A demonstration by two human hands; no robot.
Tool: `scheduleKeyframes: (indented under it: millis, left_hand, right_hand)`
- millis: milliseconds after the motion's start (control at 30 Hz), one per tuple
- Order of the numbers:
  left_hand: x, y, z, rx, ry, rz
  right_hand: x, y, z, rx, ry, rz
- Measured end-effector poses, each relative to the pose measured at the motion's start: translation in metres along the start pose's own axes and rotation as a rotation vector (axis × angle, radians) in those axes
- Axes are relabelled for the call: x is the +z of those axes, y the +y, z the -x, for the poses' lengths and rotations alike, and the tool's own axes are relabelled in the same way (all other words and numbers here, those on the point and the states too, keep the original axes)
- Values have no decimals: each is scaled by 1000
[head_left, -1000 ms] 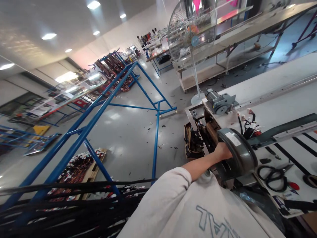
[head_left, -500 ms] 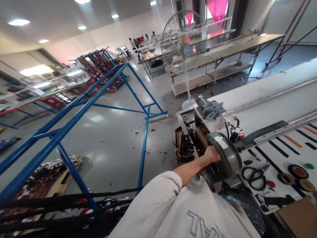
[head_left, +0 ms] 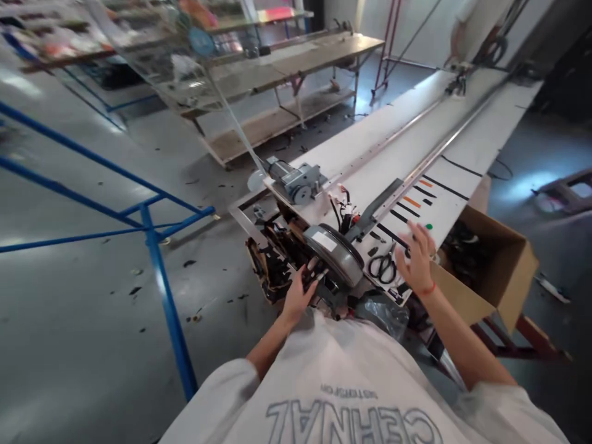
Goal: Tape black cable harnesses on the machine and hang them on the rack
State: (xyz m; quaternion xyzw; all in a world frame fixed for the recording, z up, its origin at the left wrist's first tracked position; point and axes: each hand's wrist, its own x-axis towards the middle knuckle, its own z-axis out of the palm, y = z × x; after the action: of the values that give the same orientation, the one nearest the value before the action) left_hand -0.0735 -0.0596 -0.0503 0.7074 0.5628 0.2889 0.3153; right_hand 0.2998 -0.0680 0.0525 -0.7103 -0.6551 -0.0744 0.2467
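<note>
At the near end of the long white bench [head_left: 370, 145], I see the grey drum [head_left: 341, 260] standing with a white label [head_left: 324, 240] on its side. My left hand [head_left: 297, 297] is at the drum's near left side, its thumb and fingers reaching toward some small dark parts there; the view is too blurred for me to tell whether that grip is closed on anything. My right hand [head_left: 419, 262] is raised over the bench's near right edge, fingers spread apart and nothing in the grip, with a red band [head_left: 428, 288] at the wrist.

Between the drum and that hand lie black-handled scissors [head_left: 382, 269]. Farther along the right side I see black strips [head_left: 393, 235], orange strips [head_left: 411, 202] and a small green disc [head_left: 429, 227]. To the far left of the drum sits a grey motor [head_left: 298, 183], with a bunch of cables [head_left: 345, 213] between them. A metal rail [head_left: 444, 146] runs down the bench toward the far end, where part of another person [head_left: 459, 38] shows.

Just to the right stands an open cardboard box [head_left: 513, 280] with dark items inside, and a clear plastic bag [head_left: 385, 314] hangs near the drum. On the left I have a blue metal frame [head_left: 161, 290].
</note>
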Motion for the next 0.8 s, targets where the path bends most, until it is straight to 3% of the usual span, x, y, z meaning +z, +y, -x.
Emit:
scheduleKeyframes:
  millis: [133,267,367,467,600,800]
  left_hand:
    - [-8,-40,35,-235,-163,72]
    - [-3,-45,37,-298,-126,188]
    - [0,-40,35,-312,-90,234]
    - [-2,-38,36,-302,-80,203]
    - [-6,-44,43,-298,-137,94]
    - [-1,-55,58,-443,-254,-123]
  right_hand:
    - [24,71,-16,529,-168,168]
    - [42,122,-24,733,-485,158]
    - [48,127,-19,710,-572,186]
    - [51,120,-18,655,-542,270]
    - [54,114,-26,603,-435,302]
    - [54,108,-37,672,-524,253]
